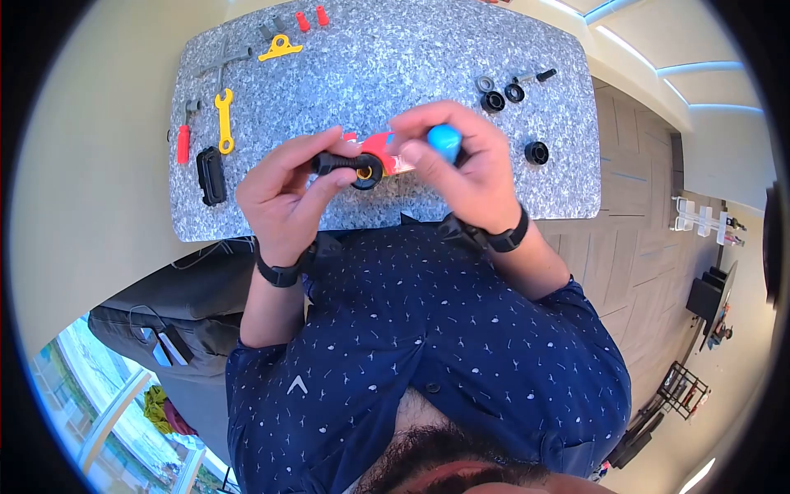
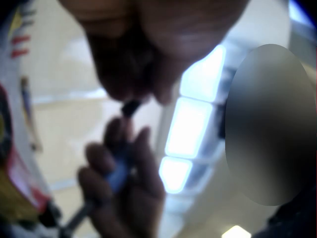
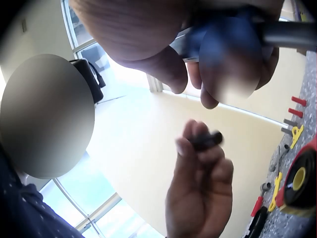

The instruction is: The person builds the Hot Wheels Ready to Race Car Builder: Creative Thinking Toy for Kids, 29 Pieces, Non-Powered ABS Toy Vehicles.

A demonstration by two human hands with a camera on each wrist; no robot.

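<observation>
My left hand (image 1: pixel 280 189) pinches a black toy bolt (image 1: pixel 333 163) between thumb and fingers, above the table's near side. My right hand (image 1: pixel 481 181) grips a blue-handled screwdriver (image 1: pixel 444 142); its grey shaft (image 3: pixel 290 34) shows in the right wrist view, the tip out of sight. Between and below the hands sits a red toy vehicle (image 1: pixel 378 146), partly hidden by them. Its black wheel (image 3: pixel 297 186) has a yellow hub. In the right wrist view the bolt and the screwdriver are apart.
On the speckled grey table (image 1: pixel 370 66), a yellow wrench (image 1: pixel 225 123), a red-handled tool (image 1: pixel 183 144) and a black part (image 1: pixel 211 177) lie left. A yellow bracket (image 1: pixel 281 49) and red pegs (image 1: pixel 304 22) lie farther back. Black wheels (image 1: pixel 536 152) and a grey ring (image 1: pixel 485 84) are right.
</observation>
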